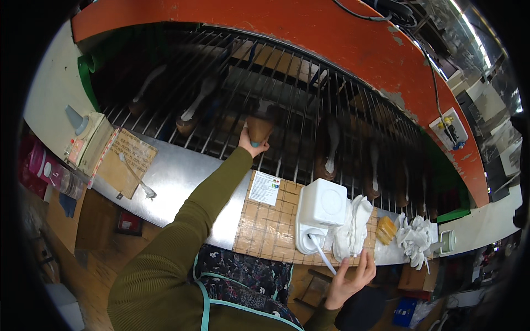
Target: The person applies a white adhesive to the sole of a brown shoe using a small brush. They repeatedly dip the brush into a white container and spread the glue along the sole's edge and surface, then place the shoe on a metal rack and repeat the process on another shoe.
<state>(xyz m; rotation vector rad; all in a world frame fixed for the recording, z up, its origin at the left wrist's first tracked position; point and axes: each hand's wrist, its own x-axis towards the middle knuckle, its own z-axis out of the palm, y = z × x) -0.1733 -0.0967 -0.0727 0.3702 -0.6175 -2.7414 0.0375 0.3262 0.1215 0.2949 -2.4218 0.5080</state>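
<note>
My left hand (254, 144) reaches out over the dark bar conveyor. Its fingers are wrapped round the narrow end of a brown shoe-like piece (260, 129), whose far part is dark and blurred. My right hand (351, 279) is at the bench's near edge, fingers apart and holding nothing. Close by its thumb is the end of a white stick handle (323, 257), which leans out of the round opening of a white dispenser (322, 204). Folded white cloths (353, 225) lie just right of the dispenser.
More brown pieces with grey tops, like this one (186, 126), rest along the bars. An orange panel (276, 22) arches over the conveyor. A yellow sponge (386, 230) and crumpled white cloth (415, 238) lie right; a brush (138, 176) lies on cardboard at left.
</note>
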